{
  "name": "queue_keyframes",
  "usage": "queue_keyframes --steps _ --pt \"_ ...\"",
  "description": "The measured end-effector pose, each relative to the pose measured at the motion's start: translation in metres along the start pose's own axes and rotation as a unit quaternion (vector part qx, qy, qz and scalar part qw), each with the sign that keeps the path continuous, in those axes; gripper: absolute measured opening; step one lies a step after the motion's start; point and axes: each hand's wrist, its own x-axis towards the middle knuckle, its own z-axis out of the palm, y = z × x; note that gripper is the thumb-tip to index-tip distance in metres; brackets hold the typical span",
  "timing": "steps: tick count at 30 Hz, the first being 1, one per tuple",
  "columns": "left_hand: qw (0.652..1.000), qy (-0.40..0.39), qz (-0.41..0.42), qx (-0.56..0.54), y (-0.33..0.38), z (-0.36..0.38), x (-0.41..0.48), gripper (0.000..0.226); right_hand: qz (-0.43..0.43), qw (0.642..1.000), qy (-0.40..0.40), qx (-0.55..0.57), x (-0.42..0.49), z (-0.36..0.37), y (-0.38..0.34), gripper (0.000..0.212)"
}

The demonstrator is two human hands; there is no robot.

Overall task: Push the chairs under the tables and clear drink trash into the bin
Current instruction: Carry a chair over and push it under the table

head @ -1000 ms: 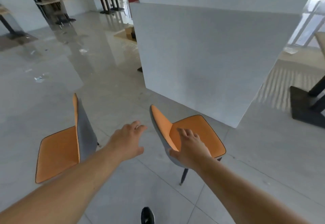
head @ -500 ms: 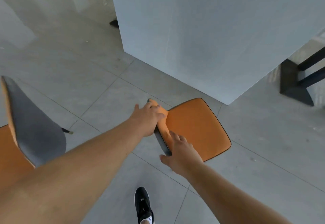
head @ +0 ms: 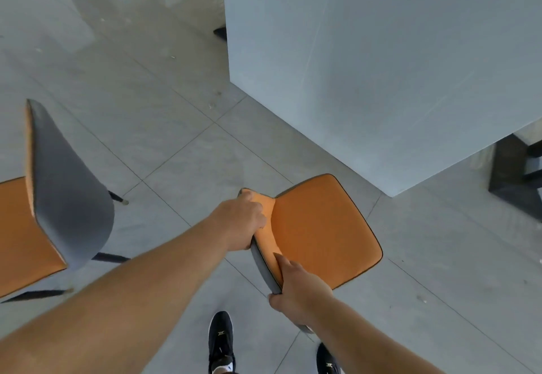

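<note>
Chair [head: 319,227] backrest gripped by my left hand [head: 242,221] and right hand [head: 299,288]; legs hidden, probably could snag the surface [head: 381,65] base if shoved crooked.

i can't read any text, label or number here; the black shoes [head: 220,341] carry only a small unreadable mark.

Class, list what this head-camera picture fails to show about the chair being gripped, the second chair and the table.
- Gripped chair: legs hidden beneath its seat; left hand and right hand cover parts of the backrest.
- Second chair: seat cut off by the left edge.
- Table: base mostly hidden under its top.
</note>
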Motion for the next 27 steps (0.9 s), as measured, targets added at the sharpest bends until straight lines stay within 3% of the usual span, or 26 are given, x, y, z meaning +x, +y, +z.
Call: queue_keyframes --steps 7,13,21,24,27 --pt "0.983 -0.015 -0.164 -0.085 0.088 0.039 -0.082 0.037 -0.153 0.977 -0.060 -0.134 -0.036 0.014 0.041 0.089" --pt "0.914 0.011 -0.352 -0.202 0.213 0.090 -0.164 0.036 -0.299 0.896 -0.106 -0.310 -0.081 0.043 0.073 0.083" --pt "0.772 0.001 -0.559 -0.303 0.372 0.190 -0.295 0.037 -0.454 0.714 -0.117 -0.520 -0.155 0.152 0.037 0.072" --pt "0.703 0.023 -0.621 -0.346 0.411 0.221 -0.349 0.035 -0.485 0.679 -0.121 -0.538 -0.183 0.197 0.003 0.066" --pt "0.622 0.052 -0.674 -0.396 0.445 0.249 -0.401 0.034 -0.506 0.667 -0.098 -0.538 -0.219 0.241 -0.031 0.058"
